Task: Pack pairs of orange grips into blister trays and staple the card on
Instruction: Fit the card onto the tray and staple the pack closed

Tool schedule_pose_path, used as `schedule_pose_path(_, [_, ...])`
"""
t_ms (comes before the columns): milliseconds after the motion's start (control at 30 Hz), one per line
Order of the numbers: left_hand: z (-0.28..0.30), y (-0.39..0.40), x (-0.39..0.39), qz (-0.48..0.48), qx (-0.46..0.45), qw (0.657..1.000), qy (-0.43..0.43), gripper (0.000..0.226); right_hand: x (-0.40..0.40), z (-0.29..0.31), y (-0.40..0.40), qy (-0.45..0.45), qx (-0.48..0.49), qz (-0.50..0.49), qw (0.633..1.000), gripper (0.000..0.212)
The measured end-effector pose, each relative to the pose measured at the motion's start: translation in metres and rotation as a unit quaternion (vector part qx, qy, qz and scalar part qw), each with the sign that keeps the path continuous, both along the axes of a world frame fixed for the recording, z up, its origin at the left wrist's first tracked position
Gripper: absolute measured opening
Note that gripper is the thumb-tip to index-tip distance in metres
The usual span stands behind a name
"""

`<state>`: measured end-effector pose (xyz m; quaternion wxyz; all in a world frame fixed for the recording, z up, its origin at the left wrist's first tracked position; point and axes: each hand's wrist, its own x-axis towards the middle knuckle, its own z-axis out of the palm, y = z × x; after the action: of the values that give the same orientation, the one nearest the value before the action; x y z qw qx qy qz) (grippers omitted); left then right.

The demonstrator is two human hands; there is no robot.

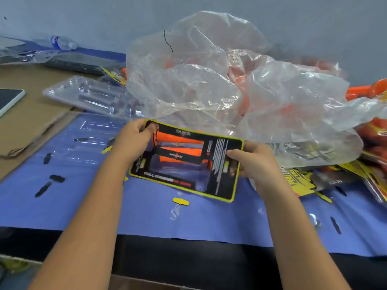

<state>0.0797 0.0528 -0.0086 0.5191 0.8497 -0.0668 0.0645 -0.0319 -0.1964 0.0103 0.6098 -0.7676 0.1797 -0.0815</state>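
Near the front edge of the worktop (146,216), which is covered in blue sheet, small yellow and black punched card scraps (181,201) lie scattered. Just beyond them, toward the middle of the worktop, both hands hold a black card (219,164) with a yellow-green border, tilted so its near edge is lowest. Through the card's window show two orange grips (180,139) lying side by side in the blister tray, with a black band of card crossing the nearer one. The left hand (134,139) grips the card's left end, fingers curled behind and the thumb pressed on the front at the flared end of the far grip. The right hand (255,162) pinches the right end, thumb on the printed face and fingers curled round the edge behind it.

At the right edge of the worktop lie more yellow printed cards (301,181) and packed orange goods. Toward the left edge sit flat brown cardboard (31,114) and an empty clear blister tray (90,95). Behind the held card rises a big crumpled clear plastic bag (209,76) with orange grips dimly visible inside. At the far left corner, by the wall, lies a water bottle (62,42).
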Motion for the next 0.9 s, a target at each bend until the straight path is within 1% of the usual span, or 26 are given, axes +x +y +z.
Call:
schedule_pose_path(67, [-0.001,-0.001,0.0,-0.003,-0.004,1.0,0.008,0.021,0.0,0.003,-0.002,0.015,-0.024,0.009,1.0,0.007])
schedule_pose_path(167, [0.003,0.001,0.002,0.004,-0.004,1.0,0.015,0.023,0.002,0.005,-0.005,0.004,-0.05,0.01,0.999,0.014])
schedule_pose_path(267, [0.008,0.001,0.003,0.024,-0.008,0.999,0.022,0.022,0.005,0.006,-0.004,-0.022,-0.029,0.001,0.999,0.018])
schedule_pose_path(333, [0.009,0.001,0.003,0.037,-0.007,0.999,0.027,0.021,0.009,0.007,-0.003,-0.04,-0.03,-0.018,0.999,0.015])
schedule_pose_path(400, [0.008,-0.002,0.002,0.033,-0.03,0.999,0.026,0.016,0.016,0.007,-0.002,-0.052,-0.032,-0.031,0.998,0.01])
schedule_pose_path(433, [0.008,-0.003,0.001,0.032,-0.056,0.998,0.025,0.012,0.02,0.007,-0.002,-0.056,-0.031,-0.038,0.997,0.009])
schedule_pose_path(500, [0.006,-0.006,0.0,0.045,-0.102,0.994,0.021,0.011,0.03,0.009,-0.001,-0.067,-0.045,-0.057,0.995,0.012])
schedule_pose_path(567, [0.002,-0.007,0.0,0.059,-0.091,0.994,-0.001,0.014,0.039,0.011,-0.001,-0.077,-0.06,-0.087,0.991,0.016])
schedule_pose_path(667, [-0.007,-0.006,0.002,0.076,-0.052,0.995,-0.042,0.011,0.045,0.011,-0.004,-0.092,-0.022,-0.122,0.988,0.028])
schedule_pose_path(767, [-0.013,-0.007,0.002,0.107,-0.059,0.99,-0.07,0.01,0.039,0.009,-0.009,-0.09,-0.002,-0.077,0.993,0.043])
schedule_pose_path(833, [-0.016,-0.008,0.0,0.125,-0.067,0.987,-0.079,0.01,0.037,0.005,-0.011,-0.086,-0.036,-0.033,0.995,0.059])
schedule_pose_path(900, [-0.019,-0.009,0.0,0.138,-0.064,0.984,-0.096,0.009,0.039,0.002,-0.012,-0.08,-0.095,-0.023,0.992,0.071])
